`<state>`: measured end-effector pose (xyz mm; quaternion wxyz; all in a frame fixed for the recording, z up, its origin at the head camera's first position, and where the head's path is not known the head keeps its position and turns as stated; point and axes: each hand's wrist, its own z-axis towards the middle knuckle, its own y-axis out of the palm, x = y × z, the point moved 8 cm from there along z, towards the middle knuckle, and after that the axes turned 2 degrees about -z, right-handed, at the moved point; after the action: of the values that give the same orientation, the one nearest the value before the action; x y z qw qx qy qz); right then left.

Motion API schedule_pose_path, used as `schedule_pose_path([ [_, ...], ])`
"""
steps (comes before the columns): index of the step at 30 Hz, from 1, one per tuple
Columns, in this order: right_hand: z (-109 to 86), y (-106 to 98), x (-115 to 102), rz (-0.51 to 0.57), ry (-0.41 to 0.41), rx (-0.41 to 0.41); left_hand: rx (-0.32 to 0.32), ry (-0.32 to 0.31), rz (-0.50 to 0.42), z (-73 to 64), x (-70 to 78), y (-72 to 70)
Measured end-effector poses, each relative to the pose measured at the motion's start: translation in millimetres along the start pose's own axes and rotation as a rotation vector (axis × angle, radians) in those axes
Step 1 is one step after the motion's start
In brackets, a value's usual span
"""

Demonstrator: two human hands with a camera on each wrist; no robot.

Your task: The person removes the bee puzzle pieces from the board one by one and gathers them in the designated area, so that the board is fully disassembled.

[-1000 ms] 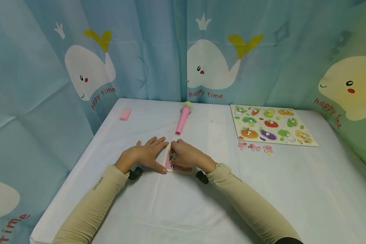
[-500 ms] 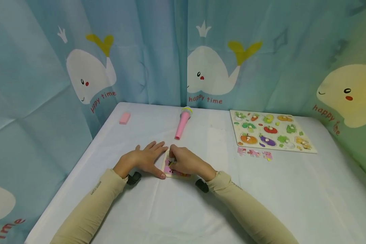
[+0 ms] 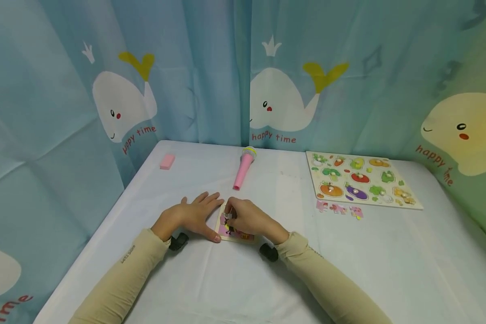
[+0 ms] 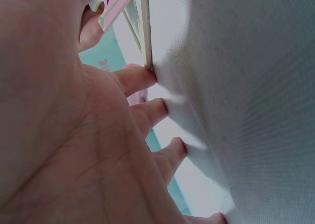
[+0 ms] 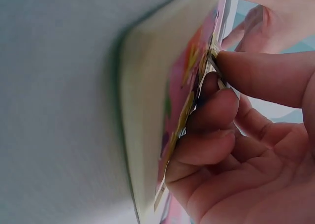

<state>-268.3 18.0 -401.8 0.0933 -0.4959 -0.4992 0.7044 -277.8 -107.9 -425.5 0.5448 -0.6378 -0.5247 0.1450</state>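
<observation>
My left hand (image 3: 196,219) lies palm down with fingers spread, its thumb and index finger against the left edge of a small jigsaw tray (image 3: 243,239). The tray has a pale wooden rim and a pink cartoon picture. From the right, my right hand (image 3: 250,218) reaches over it, fingers bent. In the right wrist view, thumb and fingers pinch a thin puzzle piece (image 5: 221,80) close over the picture. A tilted pink piece (image 4: 116,8) shows at the top of the left wrist view. The right hand hides part of the picture in the head view.
A pink toy microphone (image 3: 243,170) lies beyond the tray, and a pink block (image 3: 167,161) sits at the back left. At the right rests a vegetable knob-puzzle board (image 3: 370,201), with three loose pink jigsaw pieces (image 3: 338,209) along its front edge. A whale-print curtain (image 3: 210,90) surrounds the table.
The head view has tilted up, so everything sits lower in it. The right-hand fingers have shifted slightly, and more of the picture shows beneath them. The left hand stays at the tray's edge.
</observation>
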Motion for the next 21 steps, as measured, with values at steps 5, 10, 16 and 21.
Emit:
schedule_pose_path([
  [5, 0.4, 0, 2, 0.016, 0.013, 0.001, 0.0, -0.002, -0.001, -0.4, 0.6, 0.1],
  [10, 0.8, -1, 2, 0.043, 0.004, -0.008, -0.002, -0.01, 0.005, -2.9, 0.7, -0.8],
  [16, -0.6, -7, 1, 0.078, -0.005, -0.012, 0.005, -0.016, 0.011, -3.1, 0.0, -2.9],
  [21, -7.0, -10, 6, 0.123, 0.019, -0.007, -0.003, -0.014, 0.011, 0.4, 1.2, -0.3],
])
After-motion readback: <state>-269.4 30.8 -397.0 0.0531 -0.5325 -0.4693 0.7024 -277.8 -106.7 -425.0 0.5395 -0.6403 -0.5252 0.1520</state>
